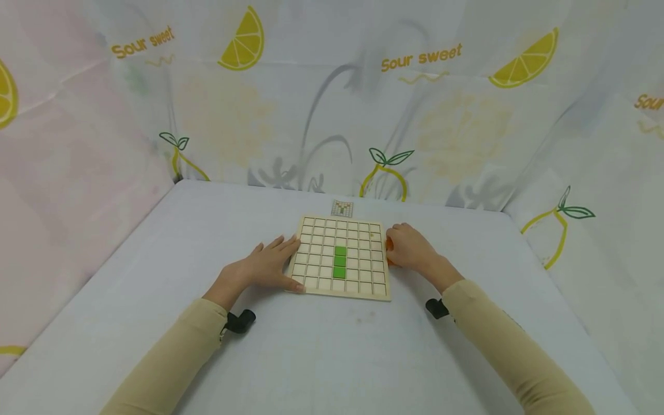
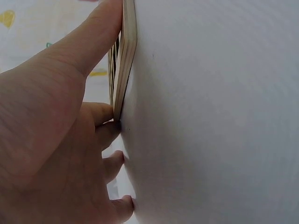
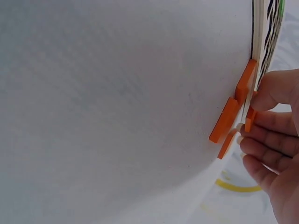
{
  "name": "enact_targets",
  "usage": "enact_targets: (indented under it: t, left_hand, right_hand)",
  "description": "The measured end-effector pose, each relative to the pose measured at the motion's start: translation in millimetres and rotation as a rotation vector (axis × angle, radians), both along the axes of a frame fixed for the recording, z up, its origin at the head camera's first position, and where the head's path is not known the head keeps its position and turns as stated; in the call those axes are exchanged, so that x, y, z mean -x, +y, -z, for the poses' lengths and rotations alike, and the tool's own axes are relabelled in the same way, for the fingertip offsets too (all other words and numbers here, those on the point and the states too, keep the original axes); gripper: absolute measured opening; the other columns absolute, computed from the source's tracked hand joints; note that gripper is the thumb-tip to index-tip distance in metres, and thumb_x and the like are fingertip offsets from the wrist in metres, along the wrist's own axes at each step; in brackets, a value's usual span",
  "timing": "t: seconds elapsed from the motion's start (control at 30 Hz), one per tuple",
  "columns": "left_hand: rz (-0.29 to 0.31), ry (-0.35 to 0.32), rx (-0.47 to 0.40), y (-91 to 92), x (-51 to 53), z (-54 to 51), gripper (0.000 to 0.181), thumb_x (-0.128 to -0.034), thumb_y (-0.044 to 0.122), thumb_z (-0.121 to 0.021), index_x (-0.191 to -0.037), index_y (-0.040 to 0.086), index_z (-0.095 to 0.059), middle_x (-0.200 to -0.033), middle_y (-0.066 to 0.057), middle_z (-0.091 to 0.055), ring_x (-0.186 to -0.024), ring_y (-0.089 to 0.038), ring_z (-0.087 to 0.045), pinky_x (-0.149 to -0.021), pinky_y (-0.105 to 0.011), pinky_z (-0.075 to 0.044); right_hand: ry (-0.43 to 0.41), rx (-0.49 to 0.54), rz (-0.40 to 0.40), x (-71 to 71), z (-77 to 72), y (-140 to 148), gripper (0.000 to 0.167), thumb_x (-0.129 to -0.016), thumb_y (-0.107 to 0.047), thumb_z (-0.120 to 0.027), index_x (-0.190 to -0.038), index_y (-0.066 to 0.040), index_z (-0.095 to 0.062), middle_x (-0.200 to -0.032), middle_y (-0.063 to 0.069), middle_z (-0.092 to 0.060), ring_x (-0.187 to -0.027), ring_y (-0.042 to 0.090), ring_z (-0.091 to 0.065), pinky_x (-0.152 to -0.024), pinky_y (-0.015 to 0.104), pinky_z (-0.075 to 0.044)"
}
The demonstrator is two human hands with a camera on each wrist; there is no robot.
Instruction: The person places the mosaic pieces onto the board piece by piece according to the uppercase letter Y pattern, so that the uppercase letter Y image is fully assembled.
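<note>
A pale wooden grid board (image 1: 313, 260) lies on the white table, with a column of green square tiles (image 1: 339, 261) in its cells. My left hand (image 1: 270, 267) rests against the board's left side, fingers spread and thumb at the near left corner. In the left wrist view its thumb lies along the layered edge of the board. Beside the board's right edge, my right hand (image 1: 411, 246) pinches an orange tile (image 3: 250, 122) between thumb and fingers. More orange tiles (image 3: 224, 120) lie on the table just by it, mostly hidden by the hand in the head view.
A small card (image 1: 342, 208) with a coloured grid pattern sits just beyond the board's far edge. The white tabletop (image 1: 332, 357) extends around the board. Cloth printed with lemons (image 1: 244, 46) hangs behind and along the sides.
</note>
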State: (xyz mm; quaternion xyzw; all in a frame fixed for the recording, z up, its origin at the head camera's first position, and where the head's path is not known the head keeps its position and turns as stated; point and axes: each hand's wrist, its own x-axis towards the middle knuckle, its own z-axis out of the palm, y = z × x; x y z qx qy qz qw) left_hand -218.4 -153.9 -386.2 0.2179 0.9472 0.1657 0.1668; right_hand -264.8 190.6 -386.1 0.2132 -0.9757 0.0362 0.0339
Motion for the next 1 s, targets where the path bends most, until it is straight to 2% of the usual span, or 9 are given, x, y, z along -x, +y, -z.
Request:
enact_targets:
  t: [0.4, 0.73, 1.0]
  left_hand:
    - [-0.002, 0.011, -0.018, -0.8, 0.2, 2.5, 0.118, -0.0752, 0.066, -0.075, -0.16, 0.008, -0.017, -0.168, -0.013, -0.013, -0.155, -0.041, -0.006, -0.118, -0.072, -0.007]
    - [-0.007, 0.003, -0.006, -0.6, -0.8, 1.2, 0.117, -0.0758, 0.065, -0.075, -0.16, 0.008, -0.017, -0.168, -0.012, -0.013, -0.155, -0.041, -0.007, -0.118, -0.071, -0.007]
    - [-0.005, 0.015, 0.003, -1.1, -1.2, 0.8, 0.117, -0.0762, 0.066, -0.074, -0.16, 0.008, -0.017, -0.168, -0.011, -0.014, -0.155, -0.041, -0.008, -0.118, -0.071, -0.008]
  right_hand:
    - [0.033, -0.029, -0.033, -1.7, -5.5, -6.1, 0.007, -0.086, -0.007, -0.064, -0.091, -0.003, -0.066, -0.087, 0.008, -0.064, -0.086, 0.025, -0.057, -0.079, 0.038, -0.051]
    - [0.008, -0.013, -0.03, -2.4, -5.7, -12.5, 0.019, -0.085, -0.009, -0.063, -0.101, 0.0, -0.068, -0.098, 0.011, -0.067, -0.093, 0.026, -0.057, -0.081, 0.038, -0.052]
    - [0.014, 0.002, -0.047, -0.8, -3.1, -18.0, 0.022, -0.085, -0.01, -0.066, -0.105, -0.001, -0.069, -0.1, 0.01, -0.067, -0.094, 0.025, -0.058, -0.082, 0.039, -0.053]
